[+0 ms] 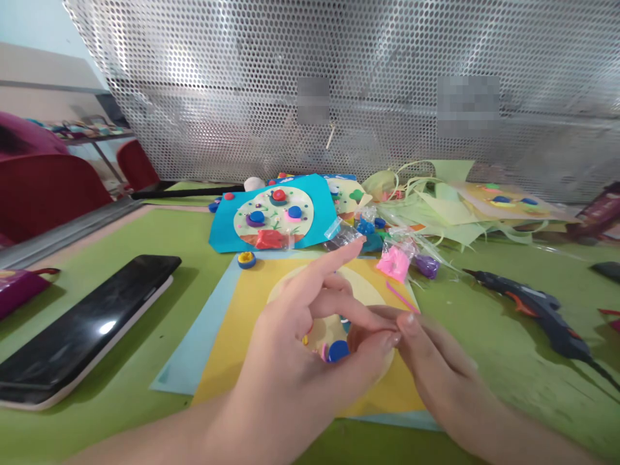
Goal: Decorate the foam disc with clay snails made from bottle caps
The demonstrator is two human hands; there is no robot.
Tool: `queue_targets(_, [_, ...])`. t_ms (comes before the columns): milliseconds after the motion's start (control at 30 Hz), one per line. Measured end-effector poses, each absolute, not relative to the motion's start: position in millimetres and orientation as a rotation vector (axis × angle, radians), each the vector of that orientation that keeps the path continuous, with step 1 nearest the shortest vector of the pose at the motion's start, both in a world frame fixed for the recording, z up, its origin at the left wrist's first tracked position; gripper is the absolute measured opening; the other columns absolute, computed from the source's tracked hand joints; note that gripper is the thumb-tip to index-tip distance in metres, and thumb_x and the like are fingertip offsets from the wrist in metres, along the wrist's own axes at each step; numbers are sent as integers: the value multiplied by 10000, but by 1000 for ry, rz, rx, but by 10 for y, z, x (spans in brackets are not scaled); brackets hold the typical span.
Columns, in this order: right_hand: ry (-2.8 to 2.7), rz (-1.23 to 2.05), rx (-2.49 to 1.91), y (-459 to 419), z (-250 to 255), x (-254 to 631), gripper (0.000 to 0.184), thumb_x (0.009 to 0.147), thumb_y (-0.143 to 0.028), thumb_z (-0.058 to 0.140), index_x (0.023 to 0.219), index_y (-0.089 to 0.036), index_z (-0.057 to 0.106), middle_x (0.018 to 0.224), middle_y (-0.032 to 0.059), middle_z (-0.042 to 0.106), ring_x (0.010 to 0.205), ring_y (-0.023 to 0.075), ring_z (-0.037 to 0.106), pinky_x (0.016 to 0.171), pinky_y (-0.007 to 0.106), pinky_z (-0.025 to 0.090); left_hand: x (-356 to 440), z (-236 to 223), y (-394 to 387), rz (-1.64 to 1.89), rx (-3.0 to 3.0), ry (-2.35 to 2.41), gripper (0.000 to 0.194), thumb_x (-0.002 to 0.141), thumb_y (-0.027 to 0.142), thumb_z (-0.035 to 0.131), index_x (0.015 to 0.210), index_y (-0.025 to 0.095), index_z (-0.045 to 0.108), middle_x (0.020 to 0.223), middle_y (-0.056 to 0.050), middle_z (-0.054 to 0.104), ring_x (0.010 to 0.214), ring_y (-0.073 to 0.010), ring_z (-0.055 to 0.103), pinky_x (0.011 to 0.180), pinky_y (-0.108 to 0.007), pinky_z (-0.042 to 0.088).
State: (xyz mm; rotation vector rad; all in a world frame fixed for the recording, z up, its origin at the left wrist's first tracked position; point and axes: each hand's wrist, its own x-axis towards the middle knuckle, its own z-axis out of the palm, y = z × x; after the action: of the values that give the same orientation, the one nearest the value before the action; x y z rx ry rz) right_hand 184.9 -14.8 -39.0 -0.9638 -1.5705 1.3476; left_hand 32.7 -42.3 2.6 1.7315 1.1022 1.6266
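Above a yellow sheet [227, 336] my two hands meet at the fingertips. My left hand [310, 336] pinches thumb and fingers together, its index finger raised. The closed fingers of my right hand [436, 368] press against the left fingertips; whatever lies between them is too small or hidden. Under the hands, a pale cream round piece [281, 284] on the yellow sheet carries a blue disc [338, 351] and small coloured bits, partly covered by my fingers. A thin pink clay strip [402, 297] lies at the sheet's right edge.
Behind stands a blue card [223, 226] with a decorated cream oval. Bags of pink clay [394, 261] and purple clay [427, 265] lie right of it. A phone [92, 316] is at left, a glue gun [537, 310] at right. Pale paper scraps [436, 206] sit before the perforated metal panel [217, 84].
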Motion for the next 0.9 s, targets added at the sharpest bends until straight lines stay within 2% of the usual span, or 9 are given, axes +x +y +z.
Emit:
queue_targets(67, [-1655,1262,-937,-140,-365,1845,369,881,-537,432,938,-245,651,862,48,650,815,194,590,759,318,483,331,23,-426,1631,1776,1144,541,727,109,650,1232,196,479,642,56,692,753,-171,571,800,-352,450])
queue_targets(167, [-1843,1164,-840,-123,-286,1835,410,921,-515,347,816,-244,637,756,28,641,719,164,592,659,263,482,346,21,-429,1664,1811,1158,520,721,101,636,1209,192,479,622,65,665,714,-152,563,791,-329,453])
queue_targets(300, [-2005,984,-777,-110,-208,1825,452,953,-467,266,746,-233,593,650,20,592,605,146,559,564,245,455,367,23,-431,1644,1790,1138,512,709,82,612,1188,199,476,603,76,621,644,-122,550,751,-279,482])
queue_targets(400, [-2042,895,-777,-124,-190,1819,443,957,-442,274,709,-232,576,631,16,577,574,135,548,540,232,453,381,25,-436,1657,1781,1151,571,689,64,591,1220,218,446,592,82,602,656,-125,557,784,-288,491])
queue_targets(533, [-1964,1073,-793,-176,-196,1806,452,947,-475,287,721,-225,589,663,16,601,629,130,587,603,214,497,415,24,-457,1655,1706,1187,617,664,58,585,1232,250,441,591,81,573,653,-118,563,775,-275,513])
queue_targets(667, [-1780,1398,-884,-219,-258,1812,443,917,-537,323,882,-210,619,855,56,642,766,155,619,727,254,523,454,6,-470,1595,1511,1099,668,660,70,583,1270,272,398,581,75,537,606,-127,555,516,-202,528])
queue_targets(733, [-1693,1547,-956,-226,-291,1825,464,896,-577,336,848,-212,618,843,54,631,795,169,612,764,283,511,466,-11,-465,1592,1410,1055,684,658,65,588,1280,277,396,577,72,527,608,-131,554,423,-161,485])
queue_targets(900, [-1559,1843,-965,-219,-309,1840,551,845,-684,285,717,-214,543,735,36,589,746,188,594,759,346,485,454,-20,-453,1569,1307,1002,685,663,52,607,1283,273,418,573,78,542,583,-119,575,418,-152,474])
